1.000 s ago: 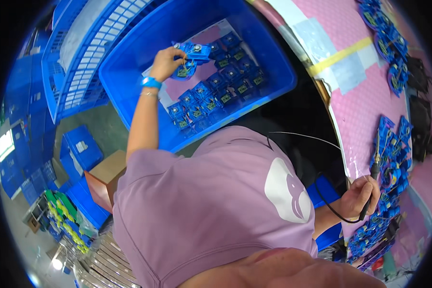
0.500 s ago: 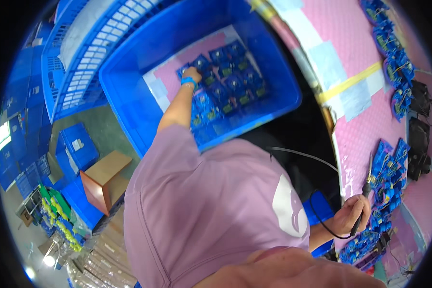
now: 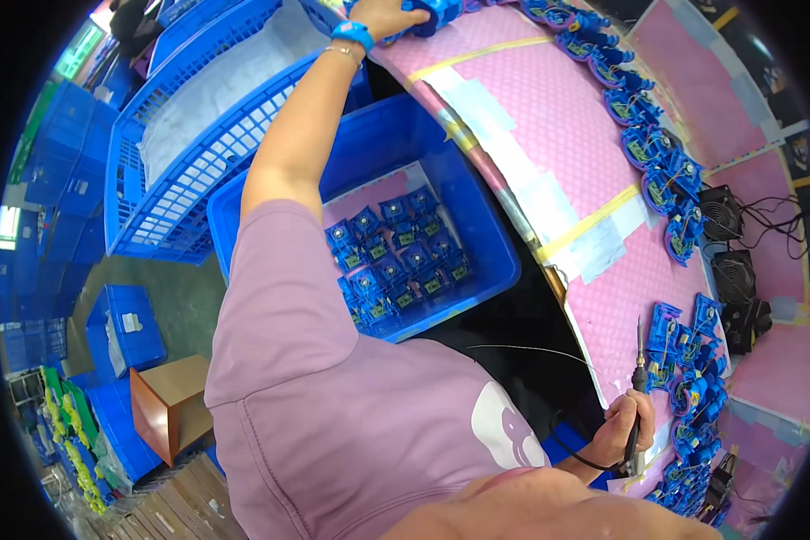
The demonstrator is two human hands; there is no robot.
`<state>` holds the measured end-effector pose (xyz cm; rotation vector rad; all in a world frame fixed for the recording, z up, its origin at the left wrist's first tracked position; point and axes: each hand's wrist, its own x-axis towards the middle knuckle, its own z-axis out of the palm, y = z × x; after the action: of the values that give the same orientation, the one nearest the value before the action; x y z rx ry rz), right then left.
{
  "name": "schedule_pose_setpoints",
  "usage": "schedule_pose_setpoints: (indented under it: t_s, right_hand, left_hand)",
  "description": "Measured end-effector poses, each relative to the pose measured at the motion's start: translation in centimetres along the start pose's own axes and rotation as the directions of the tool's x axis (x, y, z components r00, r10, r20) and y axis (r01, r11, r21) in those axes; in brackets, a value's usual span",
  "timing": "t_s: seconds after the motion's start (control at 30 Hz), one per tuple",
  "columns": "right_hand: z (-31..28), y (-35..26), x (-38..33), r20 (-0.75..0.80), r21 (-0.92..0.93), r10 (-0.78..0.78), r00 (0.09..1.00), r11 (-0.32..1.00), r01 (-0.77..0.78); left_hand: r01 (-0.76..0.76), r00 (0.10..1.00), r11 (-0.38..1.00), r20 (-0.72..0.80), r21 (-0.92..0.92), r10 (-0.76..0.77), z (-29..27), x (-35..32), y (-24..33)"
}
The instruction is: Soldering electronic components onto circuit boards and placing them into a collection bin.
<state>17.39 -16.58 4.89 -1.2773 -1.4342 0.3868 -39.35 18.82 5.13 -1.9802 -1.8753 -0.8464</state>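
The right hand (image 3: 621, 425) grips a soldering iron (image 3: 640, 378); the left hand (image 3: 389, 16) touches a blue part (image 3: 443, 13), its grasp unclear.

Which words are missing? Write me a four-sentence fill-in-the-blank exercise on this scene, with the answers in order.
1. The right grip holds a corded tool whose handle is ____.
2. The wristband is on the ____ wrist.
3. The padded work surface crossed by yellow tape is ____.
4. The part at the left grip is coloured ____.

Missing words: black; left; pink; blue.
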Motion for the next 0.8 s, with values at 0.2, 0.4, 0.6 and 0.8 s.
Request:
schedule_pose_setpoints:
  t_s: [0.2,0.4,0.6,0.8]
  right_hand:
    - [-1.4,0.7,-1.1,-0.042,0.043,0.046,0.998,0.998,-0.044]
    - [-1.7,0.4,-1.0,-0.048,0.050,0.057,0.997,0.997,-0.054]
    - [-1.5,0.6,-1.1,0.006,0.090,0.016,1.000,0.996,-0.016]
    - [-2.6,1.1,-1.5,0.040,0.109,-0.054,0.998,0.993,0.049]
  left_hand:
    - [-0.052,0.975,0.983,0.223,0.176,0.012,0.0,0.3,4.8]
    - [-0.258,0.951,0.942,0.228,0.216,0.209,1.3,-2.4,10.1]
    - [-0.485,0.863,0.873,0.195,0.055,0.467,0.0,-4.7,14.8]
    - [-0.516,0.839,0.855,0.234,0.053,0.492,0.3,-4.8,14.8]
